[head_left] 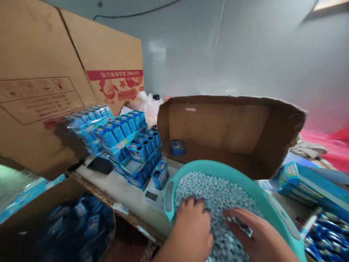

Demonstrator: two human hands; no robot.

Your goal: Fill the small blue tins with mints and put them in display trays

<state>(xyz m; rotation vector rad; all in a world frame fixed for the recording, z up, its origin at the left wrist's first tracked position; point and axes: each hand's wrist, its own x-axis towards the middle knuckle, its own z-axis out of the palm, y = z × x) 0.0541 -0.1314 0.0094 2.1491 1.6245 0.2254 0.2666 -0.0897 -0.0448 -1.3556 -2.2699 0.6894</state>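
Into the teal basin (211, 164) now, right down at the pale blue pellets (201, 183)! Rests the left hand (192, 220) on them, fingers bent, tips in among the pellets; impossible to tell whether gripping any. Keeps no great distance with the right hand (255, 233), just beside and over the same pellets, thumb and fingers parted, a small shiny thing (247, 229) in the gap, too blurred to name; can't tell whether held. Just left of the basin, see the digital scale (151, 196), bearing a blue box (160, 175) upright. Beyond that, spot the stacked trays of blue boxes (131, 136) on the table (128, 196). Behind the basin, note the open cardboard carton (209, 118), with one loose box (177, 148) inside. Over at the lower right, catch the blue wrapped packets (325, 236).
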